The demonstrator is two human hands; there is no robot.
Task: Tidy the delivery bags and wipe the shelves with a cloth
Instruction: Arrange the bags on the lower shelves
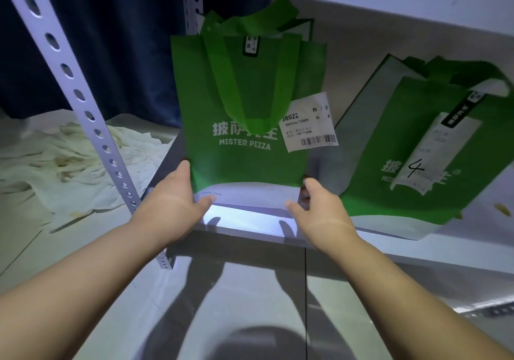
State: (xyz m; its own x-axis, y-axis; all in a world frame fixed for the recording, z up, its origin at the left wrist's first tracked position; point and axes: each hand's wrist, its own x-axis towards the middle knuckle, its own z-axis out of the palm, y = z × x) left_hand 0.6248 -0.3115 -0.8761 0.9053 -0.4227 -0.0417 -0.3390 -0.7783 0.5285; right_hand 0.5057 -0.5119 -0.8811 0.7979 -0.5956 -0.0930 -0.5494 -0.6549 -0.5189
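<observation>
The green delivery bag (244,115) lies flat on the shelf (250,222), its white bottom band toward you at the front edge. Its face reads "MISTER PIZZA" under white Chinese characters partly covered by the folded-down handle. You grip its bottom corners: your left hand (178,201) has the thumb on top of the white band and the fingers closed under the left corner, your right hand (317,206) likewise pinches the right corner. A white label (308,124) at the bag's right edge reads "J8022" and "Delivery 72609" above a barcode. Just to the right, apart from it, a second green bag (411,148) lies tilted, carrying a white receipt (434,151) with a handwritten "4". Left of the perforated shelf post (83,103), a crumpled white cloth (69,162) lies on the floor.
</observation>
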